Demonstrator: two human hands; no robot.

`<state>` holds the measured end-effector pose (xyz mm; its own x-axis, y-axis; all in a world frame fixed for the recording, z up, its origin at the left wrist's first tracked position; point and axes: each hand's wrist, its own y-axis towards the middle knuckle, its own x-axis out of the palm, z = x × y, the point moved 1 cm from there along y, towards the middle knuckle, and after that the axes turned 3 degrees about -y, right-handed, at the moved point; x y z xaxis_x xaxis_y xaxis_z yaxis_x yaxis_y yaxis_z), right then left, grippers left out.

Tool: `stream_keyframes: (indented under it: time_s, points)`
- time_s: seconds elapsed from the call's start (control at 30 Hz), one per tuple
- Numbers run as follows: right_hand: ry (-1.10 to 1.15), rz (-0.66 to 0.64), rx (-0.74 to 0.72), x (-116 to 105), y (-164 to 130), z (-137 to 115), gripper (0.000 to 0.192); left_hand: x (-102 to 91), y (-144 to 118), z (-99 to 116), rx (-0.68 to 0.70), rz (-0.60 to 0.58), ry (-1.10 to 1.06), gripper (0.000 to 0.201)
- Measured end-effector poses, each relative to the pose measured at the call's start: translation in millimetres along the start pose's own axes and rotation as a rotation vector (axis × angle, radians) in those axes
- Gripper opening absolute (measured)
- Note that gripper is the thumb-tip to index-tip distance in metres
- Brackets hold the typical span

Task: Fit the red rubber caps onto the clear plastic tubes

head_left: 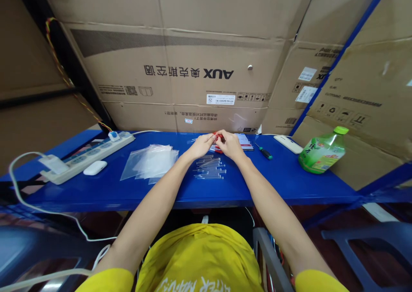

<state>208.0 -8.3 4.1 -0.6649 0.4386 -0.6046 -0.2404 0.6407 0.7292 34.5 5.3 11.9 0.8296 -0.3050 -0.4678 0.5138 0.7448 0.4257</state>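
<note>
My left hand and my right hand meet at the far middle of the blue table. Their fingers are closed around a small red object, mostly hidden by the fingertips, so its kind does not show. Just under the hands lie more red pieces. Nearer to me are several thin clear sticks, laid roughly side by side like tubes. A stack of clear zip bags rests left of my left forearm. Beyond my right hand lies a flat thing with a bright screen or printed face.
A white power strip with plugs and a white case are at the left. To the right lie a screwdriver, a white power bank-like block and a green bottle. Cardboard walls the back.
</note>
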Motion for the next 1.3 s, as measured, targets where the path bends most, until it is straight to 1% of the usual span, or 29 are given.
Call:
stream_keyframes:
  time_s: [0.07,0.13,0.23,0.27,0.43,0.57,0.77,0.97,1.17,1.3]
  points:
    - [0.059,-0.005,0.012,-2,-1,0,0.017,-1.2,-1,0,0.008,0.024,0.072,0.034]
    - [0.125,0.0,0.018,-5,-1,-1,0.021,-2.5,-2,1,0.035,0.022,0.133,0.03]
    - [0.188,0.01,0.017,-8,-1,-1,0.033,-3.7,-3,1,0.085,0.003,0.16,0.034]
    - [0.191,0.011,0.01,-9,-1,-1,0.034,-3.8,-2,0,0.091,0.01,0.163,0.036]
    - [0.091,0.021,-0.043,-9,0,-1,0.015,-4.1,0,0,0.041,0.028,0.192,0.038]
    - [0.025,0.011,-0.041,-7,0,-1,0.011,-4.7,1,3,0.006,-0.007,0.17,0.039]
    - [-0.043,0.014,-0.077,-5,0,-1,0.012,-3.5,1,3,-0.03,-0.022,0.077,0.041]
    - [-0.047,0.023,-0.063,-3,1,-1,0.015,-0.9,2,0,-0.034,-0.034,-0.059,0.044]
    - [0.05,0.047,-0.03,-13,2,-2,0.02,6.2,1,6,-0.097,-0.049,-0.29,0.045]
    - [0.13,0.027,-0.032,-20,2,-4,0.024,6.4,-1,12,-0.189,-0.056,-0.413,0.035]
